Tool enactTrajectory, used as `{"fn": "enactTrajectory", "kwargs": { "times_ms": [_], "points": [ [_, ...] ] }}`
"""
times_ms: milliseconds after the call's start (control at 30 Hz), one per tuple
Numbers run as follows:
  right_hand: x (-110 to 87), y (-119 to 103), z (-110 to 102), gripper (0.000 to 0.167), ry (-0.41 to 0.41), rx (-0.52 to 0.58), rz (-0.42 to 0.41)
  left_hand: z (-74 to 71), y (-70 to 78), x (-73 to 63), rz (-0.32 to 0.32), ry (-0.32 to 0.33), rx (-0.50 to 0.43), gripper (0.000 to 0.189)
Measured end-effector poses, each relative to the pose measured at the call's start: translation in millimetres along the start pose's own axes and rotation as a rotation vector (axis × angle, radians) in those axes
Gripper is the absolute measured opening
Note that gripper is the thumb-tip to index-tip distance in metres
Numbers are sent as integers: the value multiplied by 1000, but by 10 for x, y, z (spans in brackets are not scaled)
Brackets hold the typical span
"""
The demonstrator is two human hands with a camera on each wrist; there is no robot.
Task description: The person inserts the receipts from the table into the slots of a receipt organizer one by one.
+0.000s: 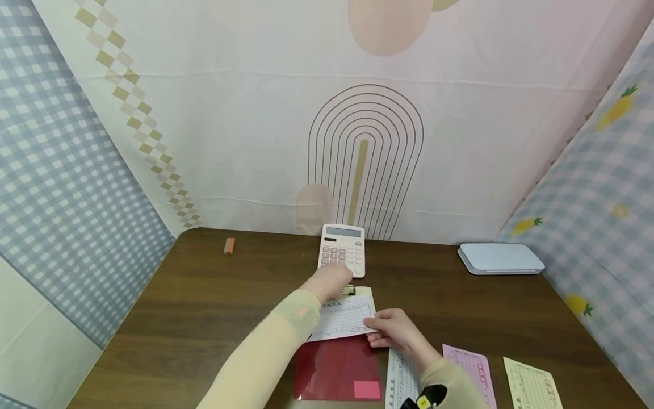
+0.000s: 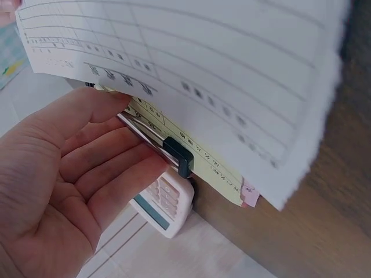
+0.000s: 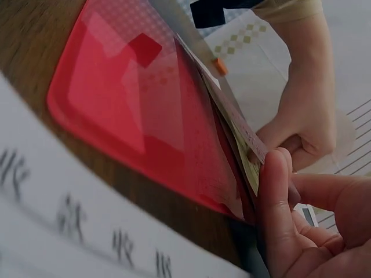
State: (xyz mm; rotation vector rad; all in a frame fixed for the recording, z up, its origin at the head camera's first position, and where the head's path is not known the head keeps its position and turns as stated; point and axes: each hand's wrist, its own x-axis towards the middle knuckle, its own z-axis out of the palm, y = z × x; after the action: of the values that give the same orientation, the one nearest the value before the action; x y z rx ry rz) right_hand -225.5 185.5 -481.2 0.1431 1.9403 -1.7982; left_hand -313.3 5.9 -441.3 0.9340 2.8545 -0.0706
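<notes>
A red clipboard (image 1: pixel 332 369) lies on the table with a pink square on its lower right. At its top, my left hand (image 1: pixel 331 282) holds the metal clip (image 2: pixel 179 156), thumb on the paper side and fingers behind. A white printed form (image 1: pixel 347 318) lies over the clipboard's upper half, its lower edge lifted. Under that form, a yellow sheet (image 2: pixel 215 176) and a pink corner (image 2: pixel 250 192) peek out by the clip. My right hand (image 1: pixel 395 330) pinches the form's right edge between thumb and fingers (image 3: pixel 275 179).
Beyond the clipboard stands a white calculator (image 1: pixel 357 250). An orange eraser (image 1: pixel 229 245) is at the back left, a pale flat case (image 1: pixel 503 258) at the back right. Another white form (image 1: pixel 401 378), a pink form (image 1: pixel 475 369) and a yellow form (image 1: pixel 532 383) lie at the front right.
</notes>
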Motion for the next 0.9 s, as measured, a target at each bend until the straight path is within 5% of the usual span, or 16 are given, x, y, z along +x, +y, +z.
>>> {"fn": "enactTrajectory", "kwargs": {
  "times_ms": [900],
  "points": [
    [103,44,118,14,89,19,-7,10,79,10,40,5,95,11]
  ]
}}
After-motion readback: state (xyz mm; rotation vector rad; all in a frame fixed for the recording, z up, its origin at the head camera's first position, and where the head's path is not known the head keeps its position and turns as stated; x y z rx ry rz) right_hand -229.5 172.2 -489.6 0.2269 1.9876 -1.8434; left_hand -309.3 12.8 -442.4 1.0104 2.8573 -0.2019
